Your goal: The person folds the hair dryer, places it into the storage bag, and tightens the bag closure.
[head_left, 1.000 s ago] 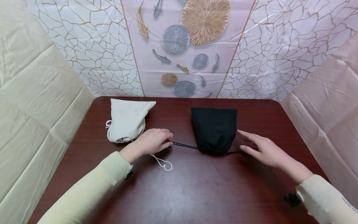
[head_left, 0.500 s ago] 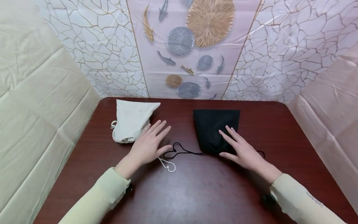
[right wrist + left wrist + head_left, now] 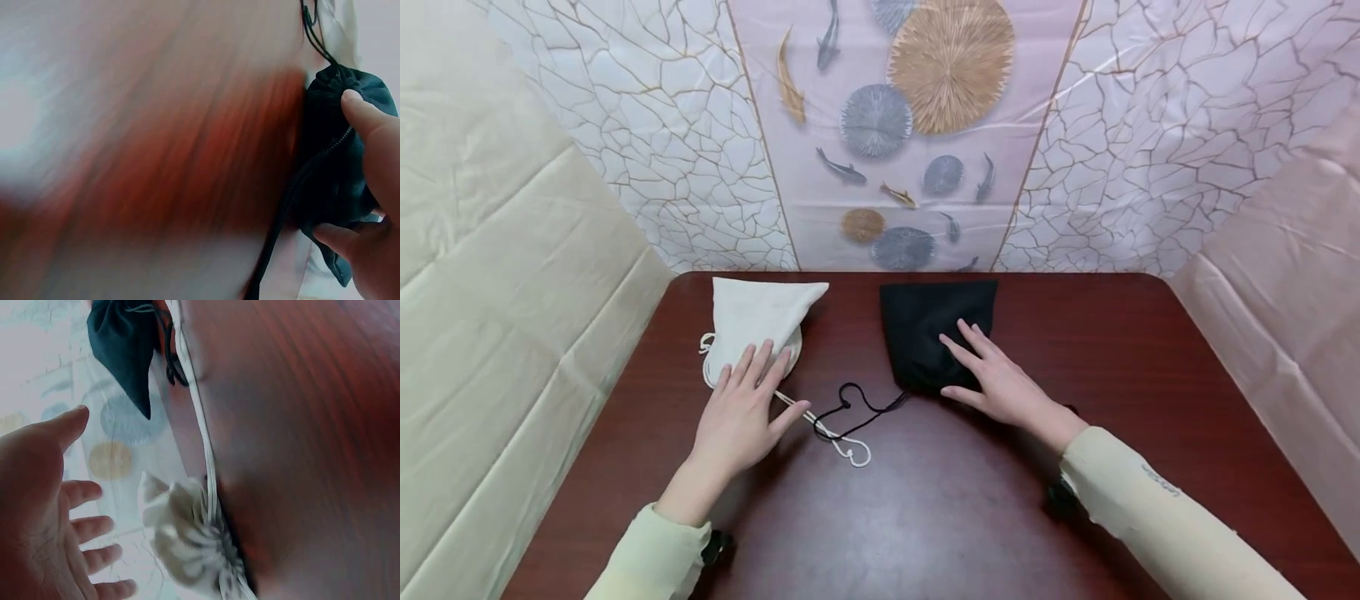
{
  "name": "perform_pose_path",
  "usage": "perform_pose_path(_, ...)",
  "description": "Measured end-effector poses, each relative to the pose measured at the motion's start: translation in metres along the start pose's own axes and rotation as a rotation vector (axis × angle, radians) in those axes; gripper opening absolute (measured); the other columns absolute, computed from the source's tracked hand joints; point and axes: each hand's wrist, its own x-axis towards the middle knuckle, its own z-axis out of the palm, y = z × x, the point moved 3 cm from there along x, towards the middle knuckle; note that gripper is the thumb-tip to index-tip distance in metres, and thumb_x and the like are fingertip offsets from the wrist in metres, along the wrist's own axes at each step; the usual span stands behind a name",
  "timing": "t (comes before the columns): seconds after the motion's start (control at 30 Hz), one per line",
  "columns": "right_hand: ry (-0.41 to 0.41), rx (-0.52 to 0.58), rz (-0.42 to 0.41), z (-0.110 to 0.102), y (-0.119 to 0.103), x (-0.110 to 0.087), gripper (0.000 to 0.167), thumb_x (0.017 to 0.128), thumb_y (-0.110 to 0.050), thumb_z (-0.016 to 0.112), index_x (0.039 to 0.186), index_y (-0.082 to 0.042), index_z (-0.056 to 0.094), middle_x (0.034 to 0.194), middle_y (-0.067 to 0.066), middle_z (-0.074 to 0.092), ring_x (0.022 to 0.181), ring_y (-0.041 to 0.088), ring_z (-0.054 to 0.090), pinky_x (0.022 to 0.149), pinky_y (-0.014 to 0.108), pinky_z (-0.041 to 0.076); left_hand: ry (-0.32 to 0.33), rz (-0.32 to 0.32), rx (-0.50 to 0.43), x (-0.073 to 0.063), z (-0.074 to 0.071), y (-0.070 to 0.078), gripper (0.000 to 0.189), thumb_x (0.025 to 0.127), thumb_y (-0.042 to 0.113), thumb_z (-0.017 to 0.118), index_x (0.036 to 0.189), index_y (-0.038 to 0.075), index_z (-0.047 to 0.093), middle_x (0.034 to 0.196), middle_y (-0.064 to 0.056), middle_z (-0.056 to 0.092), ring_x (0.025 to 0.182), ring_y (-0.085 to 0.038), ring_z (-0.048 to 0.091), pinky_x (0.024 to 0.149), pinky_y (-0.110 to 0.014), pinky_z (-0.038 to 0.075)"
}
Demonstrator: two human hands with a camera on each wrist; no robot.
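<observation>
A black drawstring pouch (image 3: 925,333), cinched at its near end, lies right of the middle of the table. My right hand (image 3: 1003,387) rests on its right side with spread fingers; in the right wrist view the thumb and a finger touch the cloth. Farther left lies a white drawstring pouch (image 3: 760,312), gathered at its mouth (image 3: 206,550). My left hand (image 3: 737,421) is just in front of it, fingers spread; the left wrist view shows them apart from the cloth. The black cord (image 3: 868,417) crosses the white cord (image 3: 850,454) between the hands.
The pouches lie on a dark red-brown table (image 3: 880,533). Behind it hangs a patterned cloth (image 3: 917,208) with fish and round leaves. Plain beige sheets (image 3: 512,292) close off both sides.
My left hand has let go of the black cord, opened, and moved left toward the white pouch. My right hand has moved left onto the black pouch, which has slid left too.
</observation>
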Motion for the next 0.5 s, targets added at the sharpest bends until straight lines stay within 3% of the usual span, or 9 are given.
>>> perform_pose_path(0.27, -0.018, 0.018, 0.023, 0.011, -0.008, 0.015, 0.085, 0.100, -0.041, 0.075, 0.169, -0.015, 0.033, 0.178, 0.021, 0.012, 0.162, 0.048, 0.013, 0.123, 0.065, 0.033, -0.048, -0.111, -0.014, -0.011, 0.002, -0.022, 0.083, 0.101, 0.055, 0.067, 0.166, 0.011, 0.040, 0.171, -0.023, 0.032, 0.159, -0.047, 0.026, 0.125, -0.069, 0.024)
perform_pose_path(0.5, -0.007, 0.030, 0.039, 0.015, -0.010, 0.019, 0.085, 0.100, -0.042, 0.075, 0.169, -0.017, 0.033, 0.178, 0.020, 0.012, 0.162, 0.048, 0.014, 0.122, 0.065, 0.033, -0.051, -0.147, -0.026, -0.022, 0.000, -0.033, 0.083, 0.101, 0.058, 0.064, 0.165, 0.011, 0.041, 0.170, -0.026, 0.032, 0.157, -0.049, 0.028, 0.121, -0.074, 0.026)
